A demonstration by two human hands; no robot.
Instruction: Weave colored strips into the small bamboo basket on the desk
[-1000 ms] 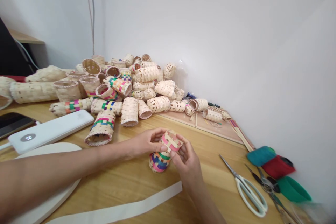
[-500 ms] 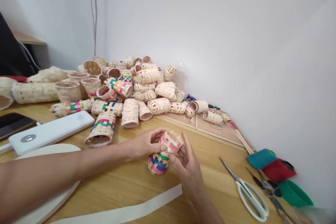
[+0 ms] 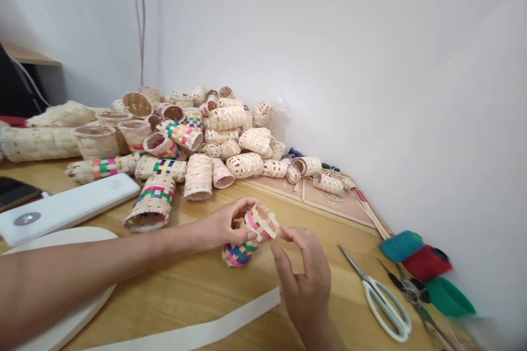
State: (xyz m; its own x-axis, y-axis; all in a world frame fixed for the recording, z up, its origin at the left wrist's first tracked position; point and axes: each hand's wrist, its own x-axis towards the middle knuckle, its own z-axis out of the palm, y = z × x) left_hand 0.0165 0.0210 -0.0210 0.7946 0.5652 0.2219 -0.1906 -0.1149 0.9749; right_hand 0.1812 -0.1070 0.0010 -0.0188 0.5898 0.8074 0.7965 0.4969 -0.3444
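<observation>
1. A wooden table is seen from above the hands, its far side at 11 o'clock taken up by a heap of woven baskets, some plain straw, some banded in colour, tipped on their sides against the white wall.

2. A white power bank lies at 9 o'clock and a long white strip runs across the near edge at 6 o'clock. White-handled scissors lie at 4 o'clock, just beside red, teal and green rolls.

3. The small coloured basket is held just above the table at the centre of the view, tilted, its open mouth turned toward 1 o'clock.

4. The left hand is closed around the basket's body, thumb over the upper rim and fingers curled beneath.

5. The right hand is held loosely open at 5 o'clock of the basket, its fingertips just beside the rim; whether the rim is actually touched cannot be told.

6. The basket is judged very light and springy, stiff enough to keep its shape but easily crushed or unravelled at the loose strip ends around the mouth.

7. A hold around the tightly woven banded body is judged safest, with only light pinches at the rim.
</observation>
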